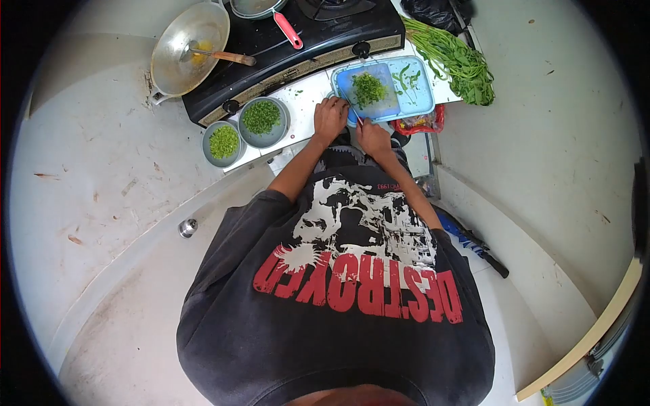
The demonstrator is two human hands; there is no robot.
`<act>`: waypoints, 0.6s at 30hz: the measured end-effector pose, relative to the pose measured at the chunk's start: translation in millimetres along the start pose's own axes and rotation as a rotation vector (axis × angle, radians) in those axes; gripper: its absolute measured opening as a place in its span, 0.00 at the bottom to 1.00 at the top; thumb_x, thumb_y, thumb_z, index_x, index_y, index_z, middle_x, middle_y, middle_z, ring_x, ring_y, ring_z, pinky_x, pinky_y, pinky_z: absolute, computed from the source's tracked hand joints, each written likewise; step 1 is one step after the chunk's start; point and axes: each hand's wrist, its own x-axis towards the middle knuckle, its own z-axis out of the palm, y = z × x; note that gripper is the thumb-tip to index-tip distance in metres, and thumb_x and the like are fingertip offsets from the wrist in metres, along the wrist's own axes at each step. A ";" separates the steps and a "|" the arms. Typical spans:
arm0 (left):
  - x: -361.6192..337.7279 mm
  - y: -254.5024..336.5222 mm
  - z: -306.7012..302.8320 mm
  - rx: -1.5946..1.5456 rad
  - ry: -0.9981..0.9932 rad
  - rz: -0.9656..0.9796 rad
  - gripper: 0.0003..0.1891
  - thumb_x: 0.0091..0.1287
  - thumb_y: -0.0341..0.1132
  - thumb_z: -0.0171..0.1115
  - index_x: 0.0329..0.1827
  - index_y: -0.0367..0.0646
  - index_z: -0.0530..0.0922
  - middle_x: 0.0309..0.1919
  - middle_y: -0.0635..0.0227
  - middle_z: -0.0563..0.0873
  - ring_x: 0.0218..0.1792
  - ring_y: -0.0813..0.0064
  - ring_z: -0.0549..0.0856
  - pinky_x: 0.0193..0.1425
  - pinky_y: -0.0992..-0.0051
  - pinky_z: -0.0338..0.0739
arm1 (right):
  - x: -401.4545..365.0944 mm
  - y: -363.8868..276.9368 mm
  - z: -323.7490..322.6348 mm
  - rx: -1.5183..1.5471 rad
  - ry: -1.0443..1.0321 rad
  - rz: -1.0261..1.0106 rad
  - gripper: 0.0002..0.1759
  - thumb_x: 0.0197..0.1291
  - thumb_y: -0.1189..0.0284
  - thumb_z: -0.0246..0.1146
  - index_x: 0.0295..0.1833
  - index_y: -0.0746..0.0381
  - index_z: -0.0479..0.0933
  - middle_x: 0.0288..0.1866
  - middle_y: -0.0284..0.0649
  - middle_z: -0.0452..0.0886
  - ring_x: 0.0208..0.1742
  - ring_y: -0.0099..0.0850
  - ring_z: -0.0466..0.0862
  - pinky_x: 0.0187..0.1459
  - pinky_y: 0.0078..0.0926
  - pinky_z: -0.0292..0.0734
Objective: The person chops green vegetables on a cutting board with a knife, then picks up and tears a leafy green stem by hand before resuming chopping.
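Note:
My right hand [373,137] is closed around a knife [356,117], whose thin blade angles up and left over the near left part of a blue cutting board [387,74]. The board lies in a light blue tray [428,95]. A heap of chopped green leaves [368,90] sits on the board, with loose green pieces [407,80] scattered to its right. At the tray's near left corner is my left hand [330,118], its fingers curled together beside the blade. What those fingers press on or hold is hidden from above.
Left of my hands stand a bowl of dark chopped greens [261,117] and a smaller bowl of paler pieces [223,142]. Behind them are a black stove [284,68], a wok [170,54] with a wooden-handled utensil [233,57], and a red-handled pan [288,30]. Leafy greens [460,64] lie right.

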 end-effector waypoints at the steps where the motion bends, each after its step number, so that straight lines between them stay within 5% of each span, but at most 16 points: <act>1: -0.8 -0.1 -0.2 -0.020 0.004 -0.008 0.05 0.66 0.33 0.66 0.41 0.46 0.88 0.40 0.66 0.88 0.44 0.59 0.84 0.49 0.60 0.75 | 0.7 0.4 0.5 0.000 0.001 -0.005 0.23 0.75 0.55 0.52 0.48 0.67 0.78 0.34 0.59 0.87 0.39 0.59 0.89 0.45 0.56 0.84; 18: 5.2 2.5 1.1 -0.080 -0.017 -0.063 0.07 0.61 0.33 0.69 0.39 0.41 0.85 0.37 0.62 0.86 0.43 0.57 0.85 0.48 0.59 0.77 | -8.7 8.7 -4.2 0.026 -0.003 -0.046 0.24 0.74 0.53 0.54 0.48 0.67 0.78 0.32 0.59 0.86 0.36 0.58 0.88 0.44 0.56 0.84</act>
